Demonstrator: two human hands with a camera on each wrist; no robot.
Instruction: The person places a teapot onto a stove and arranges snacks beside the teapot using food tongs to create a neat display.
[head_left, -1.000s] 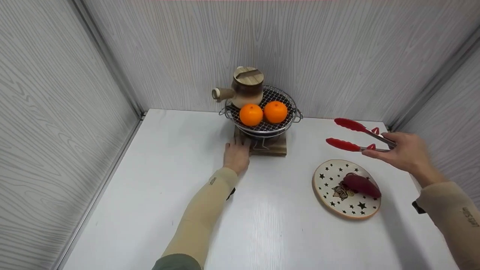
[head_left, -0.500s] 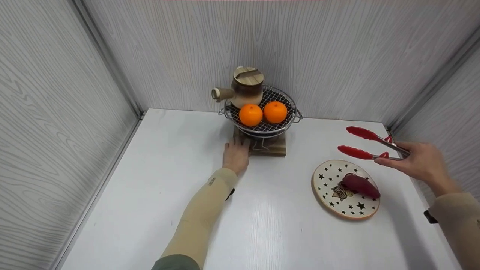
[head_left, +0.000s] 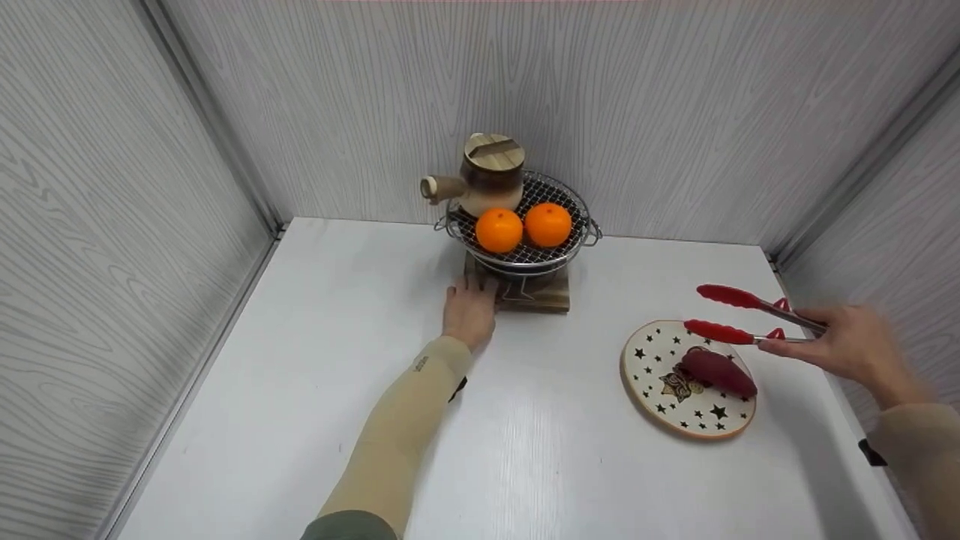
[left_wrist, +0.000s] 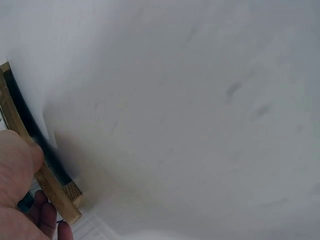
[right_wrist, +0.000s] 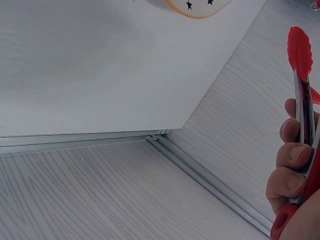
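Observation:
My left hand (head_left: 470, 313) holds the front left corner of a wooden board (head_left: 547, 297). In the left wrist view the thumb lies against the edge of the board (left_wrist: 55, 192), with the fingers on its other side. My right hand (head_left: 855, 346) grips metal tongs (head_left: 795, 319) with red tips, their two arms spread and nothing between them. The tongs hang over the far right rim of a round star-patterned plate (head_left: 651, 390). A purple sweet potato (head_left: 718, 372) lies on the plate, just in front of the tongs.
Above the board stands a round wire grill (head_left: 559, 196). Two oranges, a left one (head_left: 499, 230) and a right one (head_left: 548, 225), sit on it beside a brown lidded pot (head_left: 491, 184) with a side handle. Pale panels (head_left: 675, 112) enclose the white table (head_left: 322, 360).
My right hand has moved right and toward me with the tongs, which have come down to the plate's far edge in view. My left hand stays at the board.

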